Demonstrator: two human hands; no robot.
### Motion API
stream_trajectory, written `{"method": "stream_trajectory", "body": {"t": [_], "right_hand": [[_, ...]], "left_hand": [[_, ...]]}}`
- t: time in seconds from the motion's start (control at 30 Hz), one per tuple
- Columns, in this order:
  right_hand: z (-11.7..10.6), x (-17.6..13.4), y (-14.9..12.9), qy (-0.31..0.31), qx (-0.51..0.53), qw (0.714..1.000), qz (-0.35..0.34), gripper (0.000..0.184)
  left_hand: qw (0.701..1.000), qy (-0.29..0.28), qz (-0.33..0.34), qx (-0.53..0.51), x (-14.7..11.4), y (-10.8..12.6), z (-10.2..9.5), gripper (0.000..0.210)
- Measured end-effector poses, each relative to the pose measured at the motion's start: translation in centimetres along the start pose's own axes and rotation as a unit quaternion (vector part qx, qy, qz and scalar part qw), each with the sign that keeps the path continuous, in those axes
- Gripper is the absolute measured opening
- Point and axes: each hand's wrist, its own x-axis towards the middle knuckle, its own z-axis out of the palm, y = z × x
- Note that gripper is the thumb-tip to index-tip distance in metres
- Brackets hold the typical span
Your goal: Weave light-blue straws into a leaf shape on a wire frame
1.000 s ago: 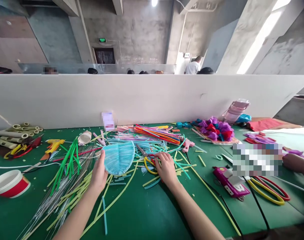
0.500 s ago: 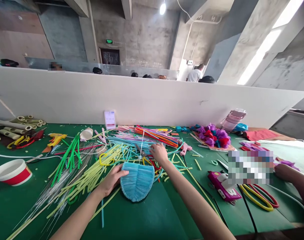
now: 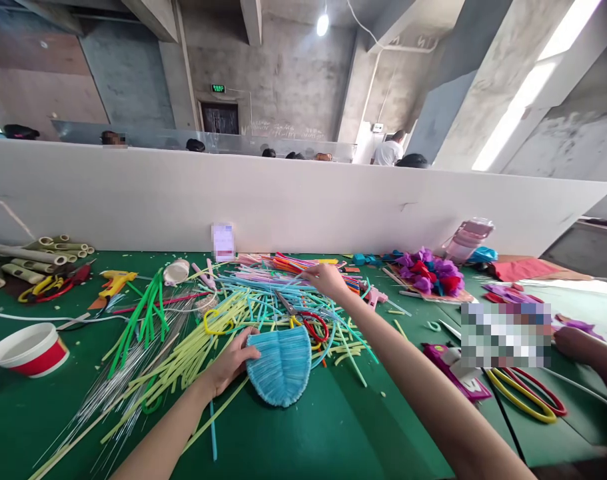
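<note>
A blue leaf-shaped piece made of fuzzy pipe cleaners (image 3: 279,368) stands out over the green table. My left hand (image 3: 236,360) grips its upper left edge, thumb in front. Farther away, my right hand (image 3: 327,280) reaches over a heap of coloured pipe cleaners (image 3: 263,283), fingertips pinched together; whether a pale strand by them is held is hard to see. Between the blue piece and the heap lie scissors with red handles (image 3: 316,327). Yellow-green pipe cleaners (image 3: 198,340) spread beside my left hand.
A yellow glue gun (image 3: 116,283), a paper cup (image 3: 30,350) and bamboo pieces (image 3: 43,257) are on the left. To the right are a pink glue gun (image 3: 376,297), purple and red flowers (image 3: 428,273), a magenta box (image 3: 448,373) and another person's hand (image 3: 573,340). A white partition (image 3: 303,207) runs behind.
My right hand has moved up and away, uncovering the scissors. The pale strand that rose above the blue piece no longer shows there. My left hand keeps its hold.
</note>
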Motion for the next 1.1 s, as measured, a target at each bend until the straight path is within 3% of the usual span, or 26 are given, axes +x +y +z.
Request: {"method": "stream_trajectory", "body": {"t": [0.23,0.37,0.43,0.5,0.6,0.8,0.97,1.1], "right_hand": [[-8.8,1.2,-2.7,0.128,0.063,0.989,-0.027,0.026],[-12.4,-1.2,-4.0,0.232,0.104,0.967,-0.025,0.032],[-13.2,-3.3,-4.4,0.303,0.177,0.936,-0.026,0.031],[-13.3,-6.0,-4.7,0.345,0.231,0.909,-0.029,0.029],[-12.1,-10.6,-5.1,0.364,0.272,0.891,0.007,0.03],[-8.7,-18.1,-4.4,0.331,0.337,0.872,0.125,0.032],[-7.5,-21.6,-2.7,0.349,0.329,0.861,0.169,0.031],[-7.1,-22.5,-2.0,0.343,0.3,0.875,0.163,0.03]], "left_hand": [[0.998,-0.028,0.033,0.053,-0.2,0.5,0.4,0.054],[0.992,0.008,0.064,0.109,-0.2,0.3,0.3,0.059],[0.988,0.032,0.077,0.13,-0.2,0.1,0.4,0.064],[0.984,0.049,0.089,0.145,-0.2,-0.2,0.6,0.068],[0.98,0.054,0.1,0.163,-0.2,-0.4,0.9,0.069],[0.972,0.029,0.104,0.21,-0.4,-0.3,1.1,0.06],[0.967,-0.009,0.104,0.233,-0.3,-0.3,0.9,0.063],[0.962,-0.028,0.112,0.246,-0.5,-0.3,0.9,0.065]]}}
